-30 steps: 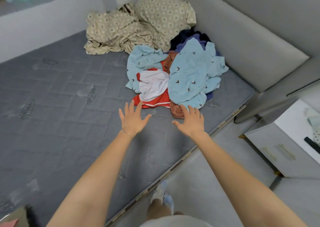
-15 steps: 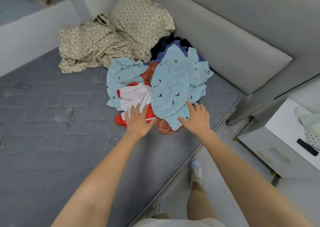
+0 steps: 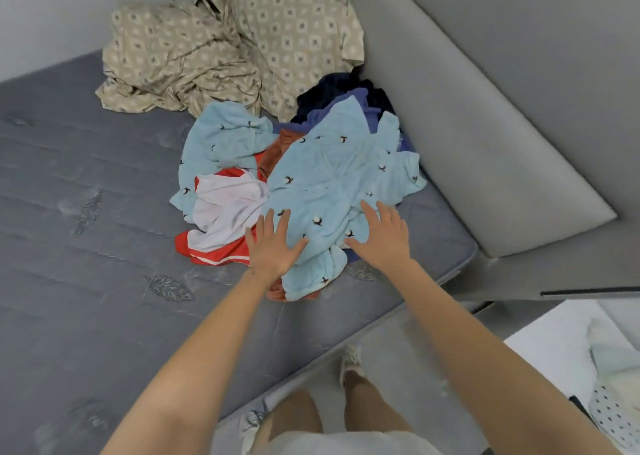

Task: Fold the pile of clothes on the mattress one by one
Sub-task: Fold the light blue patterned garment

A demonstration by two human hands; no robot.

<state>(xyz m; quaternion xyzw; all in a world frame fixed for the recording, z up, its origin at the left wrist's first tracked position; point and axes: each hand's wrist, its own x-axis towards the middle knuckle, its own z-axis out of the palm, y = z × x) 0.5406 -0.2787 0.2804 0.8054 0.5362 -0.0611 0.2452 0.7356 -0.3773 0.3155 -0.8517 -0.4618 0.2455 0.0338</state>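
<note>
A pile of clothes lies on the grey mattress [image 3: 86, 264] beside the padded headboard. On top is a light blue garment with small dark prints [image 3: 332, 177]. A red and white top [image 3: 225, 219] sticks out on the left, a rust piece [image 3: 277, 149] shows in the middle, and dark blue clothes [image 3: 343, 97] lie at the back. My left hand [image 3: 273, 243] rests flat, fingers spread, on the near left edge of the blue garment. My right hand [image 3: 381, 236] lies flat on its near right edge. Neither hand grips cloth.
A crumpled beige patterned sheet [image 3: 180, 59] and matching pillow [image 3: 298, 31] lie behind the pile. The grey headboard [image 3: 485, 142] runs along the right. A white nightstand [image 3: 561, 347] with a spotted cloth stands at the lower right. My legs stand at the mattress edge.
Both hands have moved forward from the bare mattress onto the near edge of the pile, and now lie on the blue garment. The view has come closer to the pile.
</note>
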